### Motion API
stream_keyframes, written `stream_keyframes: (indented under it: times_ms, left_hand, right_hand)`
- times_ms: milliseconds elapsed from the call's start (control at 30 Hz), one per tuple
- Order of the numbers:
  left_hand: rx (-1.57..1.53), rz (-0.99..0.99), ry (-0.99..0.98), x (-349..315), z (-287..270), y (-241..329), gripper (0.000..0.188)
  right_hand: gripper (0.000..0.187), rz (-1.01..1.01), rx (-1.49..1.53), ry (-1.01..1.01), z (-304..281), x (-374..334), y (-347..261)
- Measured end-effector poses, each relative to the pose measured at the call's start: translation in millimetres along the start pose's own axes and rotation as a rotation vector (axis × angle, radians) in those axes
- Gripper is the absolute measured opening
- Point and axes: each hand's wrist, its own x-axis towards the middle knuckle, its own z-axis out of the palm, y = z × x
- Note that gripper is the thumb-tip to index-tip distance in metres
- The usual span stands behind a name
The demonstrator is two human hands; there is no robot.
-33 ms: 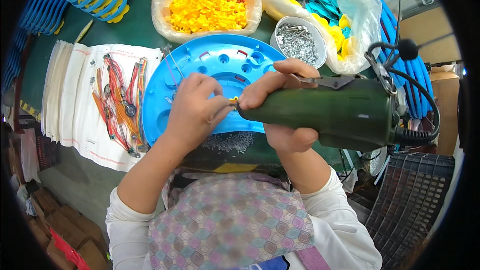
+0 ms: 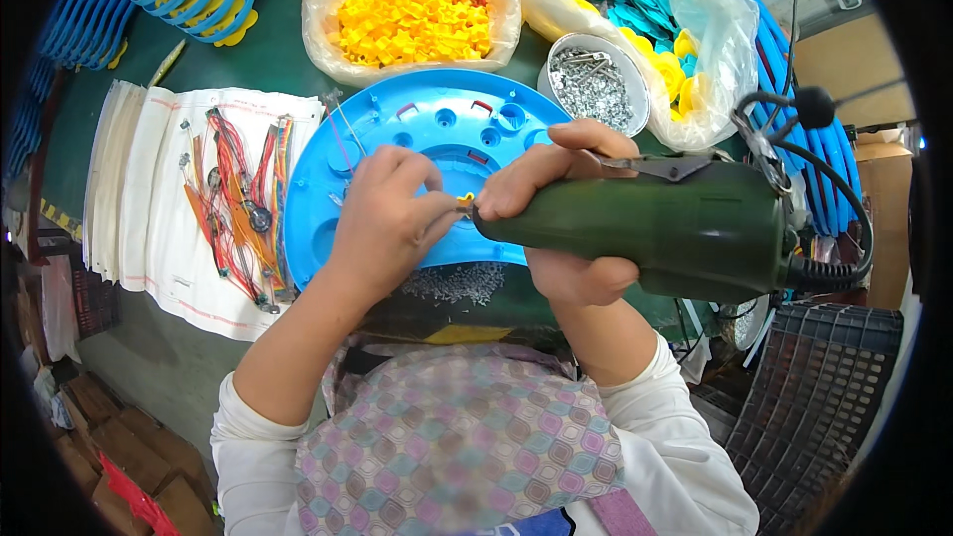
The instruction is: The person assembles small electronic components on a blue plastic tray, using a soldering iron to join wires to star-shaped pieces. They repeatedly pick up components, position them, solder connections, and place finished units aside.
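Note:
In my right hand point(image 2: 566, 208) is a dark green electric screwdriver point(image 2: 665, 223), held almost level, its metal lever on top and its cable leaving at the right end. Its tip points left, to the fingertips of my left hand point(image 2: 387, 208). Those fingers are pinched together at the tip; what is between them is too small to name. Beneath both hands lies a blue curved plastic shell point(image 2: 397, 89), its inside with posts and slots facing up. A bit of a small yellow part point(image 2: 466, 201) shows between my hands, over the shell.
Wires with small components point(image 2: 248, 208) lie on white sheets point(image 2: 149, 189) at left. Behind the shell are a bag of yellow and red pieces point(image 2: 412, 15), a bowl of screws point(image 2: 596, 89) and a bag of yellow and teal pieces point(image 2: 685, 40). Small clear bits point(image 2: 452, 283) lie in front.
The electric screwdriver and my right hand have shifted very slightly to the right. My left hand stays pinched at the same place.

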Motion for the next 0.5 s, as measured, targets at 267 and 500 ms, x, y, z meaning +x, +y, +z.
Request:
stream_keyframes:
  times_ms: [267,500]
  left_hand:
    - [0.042,0.005,0.022,-0.5,-3.3,3.6,0.021]
    - [0.086,-0.088,-0.07,1.9,6.6,-0.9,0.019]
  right_hand:
    - [0.107,-0.007,0.067,0.015,2.7,4.1,4.1]
    - [0.104,0.016,0.056,0.013,6.6,7.5,11.6]
